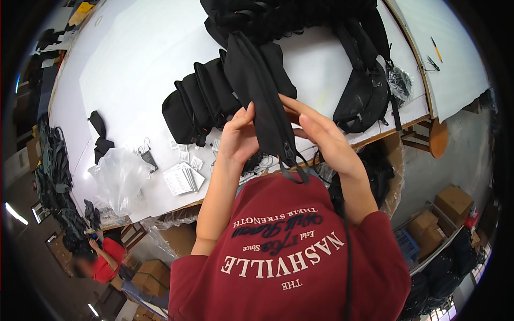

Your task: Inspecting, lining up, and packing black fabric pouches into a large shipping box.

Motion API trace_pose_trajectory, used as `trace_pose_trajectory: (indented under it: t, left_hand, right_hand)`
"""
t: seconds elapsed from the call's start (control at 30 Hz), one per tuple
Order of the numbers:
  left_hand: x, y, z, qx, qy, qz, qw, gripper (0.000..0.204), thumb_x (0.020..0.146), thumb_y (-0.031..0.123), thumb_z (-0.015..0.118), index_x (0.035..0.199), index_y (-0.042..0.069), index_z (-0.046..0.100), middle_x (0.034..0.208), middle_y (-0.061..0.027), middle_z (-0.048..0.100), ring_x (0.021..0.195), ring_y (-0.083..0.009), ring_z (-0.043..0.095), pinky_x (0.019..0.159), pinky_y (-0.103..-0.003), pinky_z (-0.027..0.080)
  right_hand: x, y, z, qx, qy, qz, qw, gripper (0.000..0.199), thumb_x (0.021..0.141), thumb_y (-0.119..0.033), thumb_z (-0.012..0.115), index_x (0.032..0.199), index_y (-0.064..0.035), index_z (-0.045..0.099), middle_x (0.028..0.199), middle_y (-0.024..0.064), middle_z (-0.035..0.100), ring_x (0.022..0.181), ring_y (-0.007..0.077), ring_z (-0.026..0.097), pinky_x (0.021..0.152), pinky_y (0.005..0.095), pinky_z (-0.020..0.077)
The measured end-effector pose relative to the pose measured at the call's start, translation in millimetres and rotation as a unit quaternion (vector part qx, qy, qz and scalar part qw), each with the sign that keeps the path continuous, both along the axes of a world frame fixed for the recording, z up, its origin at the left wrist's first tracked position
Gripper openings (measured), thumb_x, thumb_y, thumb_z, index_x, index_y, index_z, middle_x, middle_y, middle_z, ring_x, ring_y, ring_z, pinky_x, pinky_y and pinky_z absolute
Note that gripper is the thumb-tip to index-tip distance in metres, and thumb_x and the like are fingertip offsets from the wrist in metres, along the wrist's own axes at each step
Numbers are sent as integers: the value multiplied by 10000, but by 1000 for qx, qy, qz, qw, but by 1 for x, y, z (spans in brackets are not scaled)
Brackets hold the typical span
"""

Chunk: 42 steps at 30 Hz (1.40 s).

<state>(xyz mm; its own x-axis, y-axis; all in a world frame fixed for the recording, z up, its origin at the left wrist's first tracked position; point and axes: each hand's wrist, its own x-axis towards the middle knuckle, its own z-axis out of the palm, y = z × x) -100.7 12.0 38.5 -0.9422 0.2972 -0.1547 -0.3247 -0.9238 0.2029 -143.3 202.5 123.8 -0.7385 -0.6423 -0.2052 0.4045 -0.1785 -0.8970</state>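
White work table (134, 69) carries a row of folded black fabric pouches (201, 104) at far left. Long black fabric zip pouch (262, 99) stands lengthwise near-to-far between both hands: left hand (238, 136) and right hand (321, 136) pinch its near end, equally close.

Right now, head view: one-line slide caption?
Both hands, left hand and right hand, hold a black zippered pouch above a white worktable.

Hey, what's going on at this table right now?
A person in a red shirt holds up a black fabric bag with both hands, the left hand and right hand pinching it near its zipper end. Behind it on the white table lies a row of black bags, with paper slips and clear plastic nearby.
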Motion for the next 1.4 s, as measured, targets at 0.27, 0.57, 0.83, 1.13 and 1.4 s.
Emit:
trace_pose_trajectory:
  t: [0.27,0.57,0.83,1.13,1.4]
  left_hand:
    - [15,-1,16,-13,-76,42,996,361,1000,262,457,1197,-23,558,1098,-169,649,995,-300,650,862,-424,543]
    - [30,-2,23,-73,-37,42,996,351,986,202,503,1276,4,504,1183,-107,627,1078,-221,624,923,-354,517]
    - [30,11,42,-132,-61,147,978,349,993,177,487,1306,26,461,1209,-111,605,1061,-217,629,905,-365,532]
    - [26,14,49,-180,-57,159,969,263,995,181,486,1196,21,541,1048,-93,661,914,-170,665,773,-316,567]
    - [19,4,55,-216,-40,179,959,203,996,184,478,1087,27,569,960,-110,669,811,-183,677,710,-296,573]
  right_hand:
    - [21,22,34,185,310,76,930,460,747,-231,788,1155,-128,604,939,45,600,738,174,594,616,282,497]
    - [33,18,32,196,398,39,895,140,799,-19,683,933,-39,647,764,42,626,555,127,528,498,246,375]
    - [43,2,30,233,416,-5,879,88,804,-46,673,837,-37,591,727,66,575,591,222,570,526,320,430]
    - [48,-3,29,227,436,-24,871,91,800,-50,677,826,-33,592,727,65,584,604,245,574,533,329,435]
    - [51,-21,23,169,474,-113,857,70,832,-30,665,813,-21,598,730,25,595,513,116,449,463,238,328]
